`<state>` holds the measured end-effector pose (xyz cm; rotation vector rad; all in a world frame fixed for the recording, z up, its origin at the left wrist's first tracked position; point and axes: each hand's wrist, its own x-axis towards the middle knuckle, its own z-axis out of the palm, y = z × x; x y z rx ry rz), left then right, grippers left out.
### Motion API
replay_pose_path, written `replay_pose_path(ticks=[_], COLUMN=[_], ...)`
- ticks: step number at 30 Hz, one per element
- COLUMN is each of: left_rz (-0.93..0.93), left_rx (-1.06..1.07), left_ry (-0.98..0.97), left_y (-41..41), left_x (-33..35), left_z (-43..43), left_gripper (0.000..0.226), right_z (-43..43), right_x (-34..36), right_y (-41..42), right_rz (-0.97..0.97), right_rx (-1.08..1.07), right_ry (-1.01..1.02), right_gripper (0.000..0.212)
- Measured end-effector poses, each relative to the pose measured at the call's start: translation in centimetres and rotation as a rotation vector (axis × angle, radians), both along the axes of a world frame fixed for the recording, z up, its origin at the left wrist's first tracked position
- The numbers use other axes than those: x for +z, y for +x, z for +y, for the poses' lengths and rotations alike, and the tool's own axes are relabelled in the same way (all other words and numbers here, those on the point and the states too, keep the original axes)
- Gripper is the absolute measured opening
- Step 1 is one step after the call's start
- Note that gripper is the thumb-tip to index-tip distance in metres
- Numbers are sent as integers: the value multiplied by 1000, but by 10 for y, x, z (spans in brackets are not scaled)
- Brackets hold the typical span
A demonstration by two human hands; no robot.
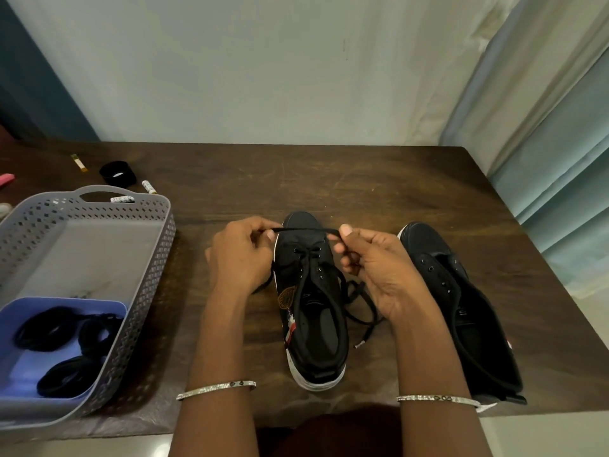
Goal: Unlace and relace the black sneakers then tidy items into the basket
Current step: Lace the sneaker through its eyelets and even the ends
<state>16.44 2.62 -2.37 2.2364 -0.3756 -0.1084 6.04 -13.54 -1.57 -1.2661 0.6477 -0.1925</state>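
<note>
We see both forearms reach forward over the worktop (362,179), a bangle on each wrist. The left hand (240,255) and the right hand (372,268) each pinch a black lace (304,229) between thumb and forefinger, pulled taut between them above the toe of the middle sneaker (316,328). A second sneaker (461,308) stands just right of it, with an "S" on its insole. The grey basket (161,245) sits at the left.
</note>
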Motion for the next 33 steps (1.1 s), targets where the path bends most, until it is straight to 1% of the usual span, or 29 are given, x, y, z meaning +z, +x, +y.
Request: replay_pose_path(ticks=[2, 4, 6, 8, 10, 14, 17, 19, 20, 23, 25, 28, 30, 33], left_rz=[-11, 9, 55, 72, 91, 130, 145, 146, 148, 125, 105, 83, 74, 63], left_rx=[-114, -275, -421, -492, -486, -441, -395, -319, -284, -225, -206, -219, -229, -248], left_ry=[-24, -105, -160, -188, -205, -211, -211, -213, -208, -154, -144, -122, -96, -35], left_y=[-2, -5, -8, -10, -11, -9, -6, -4, -3, 0, 1, -2, -3, -5], left_x=[1, 4, 8, 9, 8, 3, -2, -6, -7, -9, -9, -7, -5, -4], left_z=[-2, -5, -6, -8, -9, -12, -13, -13, -13, -12, -12, -13, -13, -13], left_gripper=[47, 59, 56, 44, 32, 17, 11, 14, 14, 8, 7, 8, 7, 7], right_z=[2, 5, 9, 12, 13, 14, 13, 9, 6, 1, 2, 3, 4, 6], right_x=[-1, -1, 1, 1, 3, 1, -1, -1, -1, -4, -6, -6, -6, -9], right_y=[1, 1, 2, 4, 4, 2, 3, 0, -3, -10, -11, -9, -8, -4], right_rz=[-13, -21, -23, -27, -24, -28, 20, 63, 98, 248, 320, 306, 283, 272], right_rx=[14, 31, 29, -1, -37, -59, -10, 71, 129, 337, 403, 375, 328, 214], right_ry=[6, 20, 17, -36, -94, -77, -137, -170, -226, -520, -661, -797, -841, -834], right_gripper=[14, 9, 11, 14, 16, 18, 27, 34, 39, 50, 48, 33, 21, 9])
